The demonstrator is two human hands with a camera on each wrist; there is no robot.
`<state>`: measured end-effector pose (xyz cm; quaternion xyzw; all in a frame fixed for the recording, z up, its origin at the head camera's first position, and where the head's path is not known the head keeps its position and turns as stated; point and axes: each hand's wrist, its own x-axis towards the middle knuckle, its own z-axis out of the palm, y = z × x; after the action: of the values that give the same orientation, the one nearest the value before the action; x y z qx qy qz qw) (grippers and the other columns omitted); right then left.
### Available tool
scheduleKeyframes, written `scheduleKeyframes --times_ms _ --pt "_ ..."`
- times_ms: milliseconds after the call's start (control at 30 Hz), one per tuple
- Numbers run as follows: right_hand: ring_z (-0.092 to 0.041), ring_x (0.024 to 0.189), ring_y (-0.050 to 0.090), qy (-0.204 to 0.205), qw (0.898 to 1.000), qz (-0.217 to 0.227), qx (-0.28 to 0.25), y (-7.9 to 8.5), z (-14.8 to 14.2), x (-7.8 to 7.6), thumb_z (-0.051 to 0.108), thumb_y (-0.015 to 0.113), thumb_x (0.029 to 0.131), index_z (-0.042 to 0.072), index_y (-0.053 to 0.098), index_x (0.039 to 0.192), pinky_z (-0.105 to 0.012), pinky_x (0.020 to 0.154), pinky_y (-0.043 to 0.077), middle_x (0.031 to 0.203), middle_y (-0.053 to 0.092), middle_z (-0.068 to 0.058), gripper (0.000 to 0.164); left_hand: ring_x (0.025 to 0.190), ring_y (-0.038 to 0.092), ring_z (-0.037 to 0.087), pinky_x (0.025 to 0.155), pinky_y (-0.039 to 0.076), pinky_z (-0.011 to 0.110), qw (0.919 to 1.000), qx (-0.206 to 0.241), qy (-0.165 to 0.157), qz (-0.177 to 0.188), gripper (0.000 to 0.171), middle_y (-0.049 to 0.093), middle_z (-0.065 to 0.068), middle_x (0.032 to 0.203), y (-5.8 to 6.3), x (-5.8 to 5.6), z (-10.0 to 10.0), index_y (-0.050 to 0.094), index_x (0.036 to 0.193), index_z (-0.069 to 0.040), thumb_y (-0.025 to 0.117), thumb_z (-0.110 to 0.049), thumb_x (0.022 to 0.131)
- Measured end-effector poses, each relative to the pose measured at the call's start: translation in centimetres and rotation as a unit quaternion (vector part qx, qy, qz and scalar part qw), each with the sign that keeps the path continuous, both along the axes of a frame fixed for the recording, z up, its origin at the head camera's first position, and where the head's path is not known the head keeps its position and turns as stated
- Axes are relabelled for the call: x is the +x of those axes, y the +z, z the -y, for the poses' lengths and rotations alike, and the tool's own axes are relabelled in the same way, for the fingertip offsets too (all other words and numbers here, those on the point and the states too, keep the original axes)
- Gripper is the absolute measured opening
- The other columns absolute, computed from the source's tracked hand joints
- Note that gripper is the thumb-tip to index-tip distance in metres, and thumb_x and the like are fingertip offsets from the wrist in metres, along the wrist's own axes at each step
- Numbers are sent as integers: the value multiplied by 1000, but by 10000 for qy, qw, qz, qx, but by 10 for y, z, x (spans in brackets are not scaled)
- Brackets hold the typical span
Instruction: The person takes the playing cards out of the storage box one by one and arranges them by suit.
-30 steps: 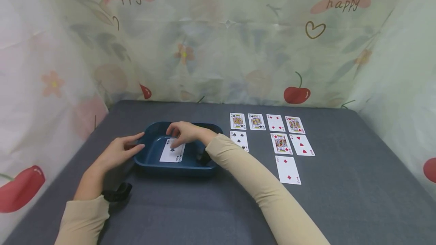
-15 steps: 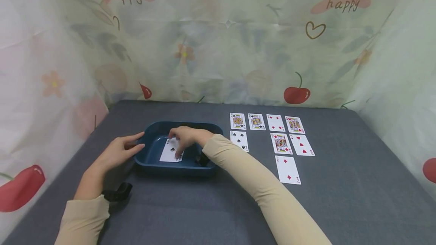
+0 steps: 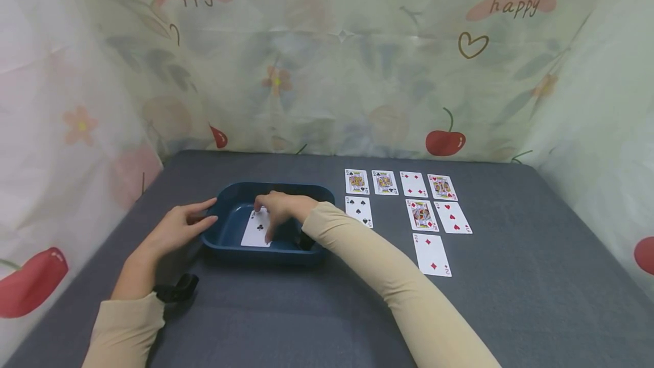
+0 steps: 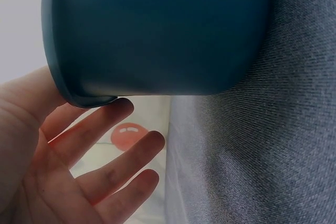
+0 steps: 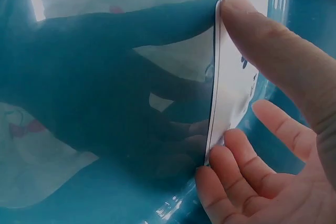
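A dark blue rectangular tray [image 3: 235,251] stands on the left part of the table. White playing cards with black club pips [image 3: 253,233] lie inside it; in the right wrist view their edges [image 5: 214,93] look like a thin stack. My right hand [image 3: 282,210] reaches into the tray and holds the cards between thumb and fingers at opposite ends. At the tray's left side is my left hand [image 3: 177,231]. Its fairly straight fingers touch the rim from outside, as the left wrist view shows.
To the right of the tray, face-up cards lie in rows, among them a king [image 3: 356,182], a five of spades [image 3: 359,211] and a two of diamonds [image 3: 431,255]. A patterned cloth [image 3: 342,72] hangs behind the grey-covered table [image 3: 511,277].
My right hand has shifted slightly toward the near side, and its thumb has come to the cards' near end. The offset lower card no longer shows beside the top one. My left hand stays put.
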<state>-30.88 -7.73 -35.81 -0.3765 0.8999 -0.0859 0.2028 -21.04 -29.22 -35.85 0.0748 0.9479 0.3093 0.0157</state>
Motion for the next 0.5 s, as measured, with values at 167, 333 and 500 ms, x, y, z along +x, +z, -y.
scheduleKeyframes --times_ms 167,333,500 --pt "-17 110 50 -88 9998 161 -74 1 -1 1 25 85 66 14 44 128 -29 96 44 130 50 -9 75 115 54 46 88 50 51 10000 5 -18 -29 57 47 33 133 0 0 0 38 142 -4 53 -33 95" --pt "-17 108 48 -84 9999 129 -39 2 -1 1 27 85 66 15 45 128 -28 93 45 128 49 -9 75 114 55 46 88 50 51 10000 11 -34 -66 57 47 33 133 -1 0 1 39 141 -3 53 -33 95" --pt "-16 105 49 17 9999 140 73 1 -2 0 28 86 64 15 46 127 -26 89 44 126 50 -8 75 114 55 46 88 50 52 9999 41 -64 -111 57 46 33 133 -1 0 1 39 141 -2 53 -32 95"
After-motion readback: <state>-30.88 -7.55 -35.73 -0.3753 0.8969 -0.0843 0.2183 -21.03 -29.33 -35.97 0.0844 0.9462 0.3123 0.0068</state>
